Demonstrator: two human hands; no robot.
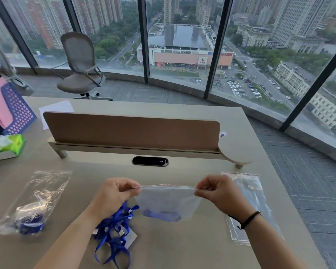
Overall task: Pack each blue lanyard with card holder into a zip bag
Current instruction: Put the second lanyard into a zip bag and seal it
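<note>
I hold a clear zip bag up above the desk, its top strip stretched between both hands. My left hand pinches the left end of the strip and my right hand pinches the right end. A blue lanyard lies bunched in the bottom of this bag. Under my left wrist a pile of loose blue lanyards with card holders rests on the desk. At the left lies a packed zip bag with a blue lanyard inside. A stack of empty zip bags lies at the right.
A brown divider panel runs across the desk behind my hands, with a black cable slot below it. A green tissue box and a purple perforated stand are at the far left. A grey office chair stands by the windows.
</note>
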